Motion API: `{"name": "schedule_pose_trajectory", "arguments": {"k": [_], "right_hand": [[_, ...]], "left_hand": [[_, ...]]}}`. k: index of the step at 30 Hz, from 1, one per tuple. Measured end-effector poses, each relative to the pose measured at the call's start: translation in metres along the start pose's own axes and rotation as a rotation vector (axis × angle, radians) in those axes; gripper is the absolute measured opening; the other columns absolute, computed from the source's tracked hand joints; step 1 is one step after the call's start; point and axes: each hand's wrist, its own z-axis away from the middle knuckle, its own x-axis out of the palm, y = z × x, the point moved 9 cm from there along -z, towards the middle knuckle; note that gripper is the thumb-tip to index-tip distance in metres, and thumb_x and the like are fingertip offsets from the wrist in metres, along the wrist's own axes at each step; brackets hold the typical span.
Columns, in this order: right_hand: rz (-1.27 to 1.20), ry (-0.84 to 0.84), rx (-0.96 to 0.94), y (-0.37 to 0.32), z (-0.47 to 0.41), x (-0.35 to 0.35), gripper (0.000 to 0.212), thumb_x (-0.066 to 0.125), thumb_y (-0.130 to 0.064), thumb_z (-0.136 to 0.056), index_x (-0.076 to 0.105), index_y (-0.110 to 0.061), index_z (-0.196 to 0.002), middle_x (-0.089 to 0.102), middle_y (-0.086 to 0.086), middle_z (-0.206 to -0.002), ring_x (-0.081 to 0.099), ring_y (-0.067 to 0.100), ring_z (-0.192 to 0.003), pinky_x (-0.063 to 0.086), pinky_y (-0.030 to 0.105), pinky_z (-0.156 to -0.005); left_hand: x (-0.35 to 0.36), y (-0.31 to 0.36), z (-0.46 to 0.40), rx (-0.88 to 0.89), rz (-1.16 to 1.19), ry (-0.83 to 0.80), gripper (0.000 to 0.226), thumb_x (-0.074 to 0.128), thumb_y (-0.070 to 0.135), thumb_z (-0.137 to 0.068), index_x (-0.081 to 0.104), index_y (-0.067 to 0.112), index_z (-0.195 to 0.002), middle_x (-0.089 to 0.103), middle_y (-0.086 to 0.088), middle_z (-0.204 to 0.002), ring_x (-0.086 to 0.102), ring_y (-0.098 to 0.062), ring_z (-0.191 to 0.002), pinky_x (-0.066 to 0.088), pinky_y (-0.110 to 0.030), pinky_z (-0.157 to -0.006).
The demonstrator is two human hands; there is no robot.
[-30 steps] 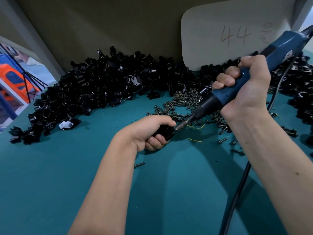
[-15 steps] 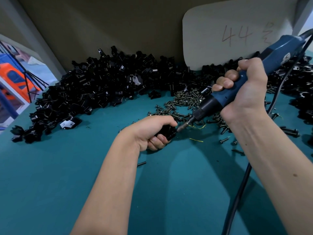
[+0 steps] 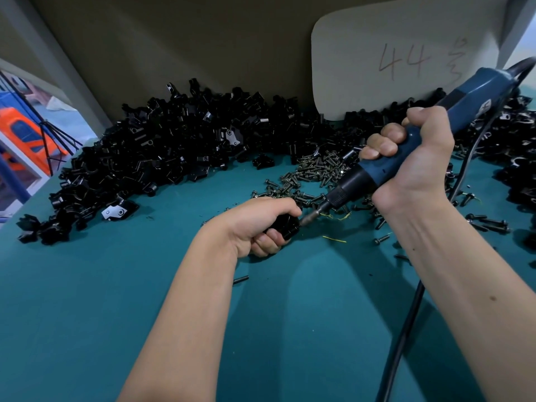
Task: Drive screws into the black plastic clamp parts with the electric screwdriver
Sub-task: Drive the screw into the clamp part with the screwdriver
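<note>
My left hand (image 3: 261, 224) grips a black plastic clamp part (image 3: 285, 226) against the teal table (image 3: 116, 300); most of the part is hidden under my fingers. My right hand (image 3: 417, 158) holds the blue electric screwdriver (image 3: 385, 166) slanted down to the left. Its metal bit (image 3: 311, 216) meets the clamp part at its right side. A loose heap of screws (image 3: 313, 175) lies just behind the two hands.
A big pile of black clamp parts (image 3: 162, 158) curves along the back and left of the table, with more at the right edge (image 3: 519, 158). The screwdriver's black cable (image 3: 406, 329) runs down under my right forearm. A pale board marked 44 (image 3: 400, 62) leans against the back wall.
The screwdriver bit stays on the clamp part. Both hands have held their places, shifting only slightly.
</note>
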Motion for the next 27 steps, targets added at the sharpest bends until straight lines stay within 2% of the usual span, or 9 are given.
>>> {"name": "schedule_pose_trajectory", "arguments": {"k": [27], "right_hand": [[-0.015,-0.009,-0.009,0.0025,0.0051,0.0023,0.026,0.047,-0.016,-0.099,0.037,-0.020,-0.075,0.036,-0.005,-0.060,0.032,0.010,-0.048,0.034,0.025,-0.048]], "left_hand": [[0.0011,0.0002,-0.0007,0.006,-0.021,-0.005,0.025,0.048,0.030,-0.098,0.044,0.019,-0.075,0.032,0.002,-0.052,0.024,-0.006,-0.034,0.019,-0.011,-0.035]]}}
